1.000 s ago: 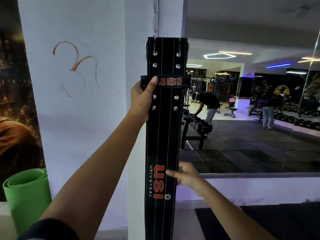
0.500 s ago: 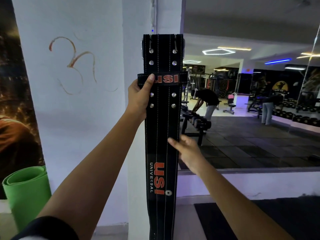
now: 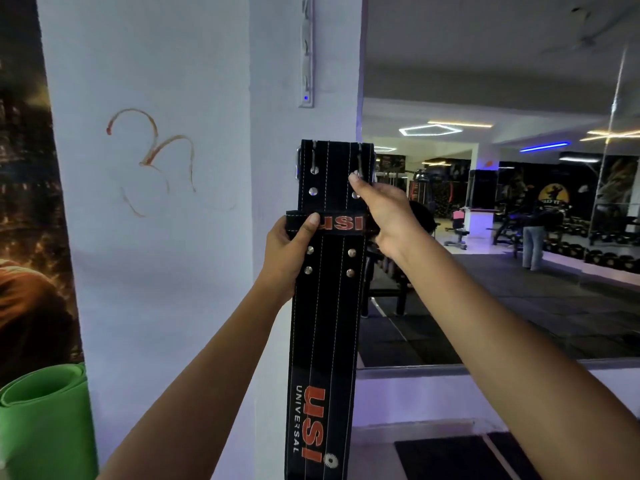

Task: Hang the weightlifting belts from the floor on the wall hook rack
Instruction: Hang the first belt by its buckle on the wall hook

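Nearest, two bare forearms reach up and forward; the left hand (image 3: 289, 252) is clamped on the left edge of the black USI weightlifting belt (image 3: 325, 306), thumb pressed across its keeper loop (image 3: 341, 223); the right hand (image 3: 379, 211) is closed on the belt's right edge just above that loop, a fingertip at the buckle prongs. The belt hangs upright in front of the white wall corner, its buckle end (image 3: 336, 157) uppermost and its tail running out of view below; it is raised but not yet hung. The wall hook rack (image 3: 307, 53) is mounted above, well clear of the buckle; I judge the lift onto a hook remains, and any other belts are out of sight. A rolled green mat (image 3: 41, 420) stands lower left; beyond, a large mirror (image 3: 519, 237) reflects the gym floor, dumbbell racks and ceiling lights.
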### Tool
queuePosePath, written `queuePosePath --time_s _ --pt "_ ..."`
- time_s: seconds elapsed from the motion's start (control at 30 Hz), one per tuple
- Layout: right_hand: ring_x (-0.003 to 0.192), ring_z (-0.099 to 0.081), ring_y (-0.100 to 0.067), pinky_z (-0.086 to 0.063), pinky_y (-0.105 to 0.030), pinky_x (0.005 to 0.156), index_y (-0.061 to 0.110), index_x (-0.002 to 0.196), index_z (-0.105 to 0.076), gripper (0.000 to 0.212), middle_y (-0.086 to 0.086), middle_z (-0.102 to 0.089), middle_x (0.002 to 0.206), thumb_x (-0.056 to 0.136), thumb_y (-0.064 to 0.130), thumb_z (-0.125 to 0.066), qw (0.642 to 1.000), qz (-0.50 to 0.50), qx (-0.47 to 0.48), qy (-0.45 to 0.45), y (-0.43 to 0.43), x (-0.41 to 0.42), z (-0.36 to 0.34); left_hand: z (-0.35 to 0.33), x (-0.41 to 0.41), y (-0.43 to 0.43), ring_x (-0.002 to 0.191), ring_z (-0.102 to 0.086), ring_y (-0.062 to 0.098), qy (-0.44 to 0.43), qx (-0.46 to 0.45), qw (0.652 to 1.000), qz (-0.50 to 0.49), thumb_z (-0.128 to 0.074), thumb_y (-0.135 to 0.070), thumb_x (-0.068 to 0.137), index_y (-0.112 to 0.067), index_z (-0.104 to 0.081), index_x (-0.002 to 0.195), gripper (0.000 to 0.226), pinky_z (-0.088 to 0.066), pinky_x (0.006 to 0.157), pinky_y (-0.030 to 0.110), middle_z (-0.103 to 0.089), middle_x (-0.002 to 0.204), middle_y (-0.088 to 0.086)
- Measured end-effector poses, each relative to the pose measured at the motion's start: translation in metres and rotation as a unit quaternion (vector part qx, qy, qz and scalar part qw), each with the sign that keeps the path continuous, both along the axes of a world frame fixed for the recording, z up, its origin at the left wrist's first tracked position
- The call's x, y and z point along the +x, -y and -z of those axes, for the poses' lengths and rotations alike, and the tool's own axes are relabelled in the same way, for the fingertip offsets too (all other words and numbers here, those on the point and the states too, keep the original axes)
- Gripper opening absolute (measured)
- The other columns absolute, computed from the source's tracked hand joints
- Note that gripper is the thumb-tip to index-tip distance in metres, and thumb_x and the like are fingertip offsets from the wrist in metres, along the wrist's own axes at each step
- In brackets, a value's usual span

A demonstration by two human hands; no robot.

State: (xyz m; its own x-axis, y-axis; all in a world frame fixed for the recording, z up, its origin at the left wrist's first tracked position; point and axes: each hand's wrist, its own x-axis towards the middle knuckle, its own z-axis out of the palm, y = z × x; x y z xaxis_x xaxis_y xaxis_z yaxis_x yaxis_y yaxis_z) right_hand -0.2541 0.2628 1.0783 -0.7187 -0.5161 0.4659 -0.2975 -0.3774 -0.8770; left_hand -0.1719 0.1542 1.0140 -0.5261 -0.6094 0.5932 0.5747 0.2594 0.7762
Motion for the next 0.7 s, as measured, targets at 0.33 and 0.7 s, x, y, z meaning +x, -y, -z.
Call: queuePosePath --time_s 0.33,0.7 --pt "0.076 -0.055 -0.006 -0.041 -0.034 0.091 0.012 0.101 -0.064 0.014 0.009 -0.058 0.077 0.087 0.011 -0.062 0.998 0.046 -0.044 0.028 0.006 0.007 0.025 -0.048 0.015 0.011 0.075 -0.066 0.019 0.111 0.033 0.993 -0.002 -0.044 -0.052 0.089 -0.017 -0.068 0.089 0.042 -0.05 0.065 0.029 -0.069 0.084 0.002" --pt "0.077 -0.062 -0.018 -0.052 -0.037 0.076 0.029 0.084 -0.056 0.03 -0.001 -0.064 0.083 0.084 -0.002 -0.058 0.997 -0.065 0.0 0.045 0.004 0.017 0.026 -0.063 0.002 0.013 0.079 -0.063 0.026 0.03 0.149 0.985 -0.081 -0.048 -0.016 0.094 -0.013 -0.064 0.087 0.018 -0.056 0.079 0.039 -0.064 0.089 0.01"
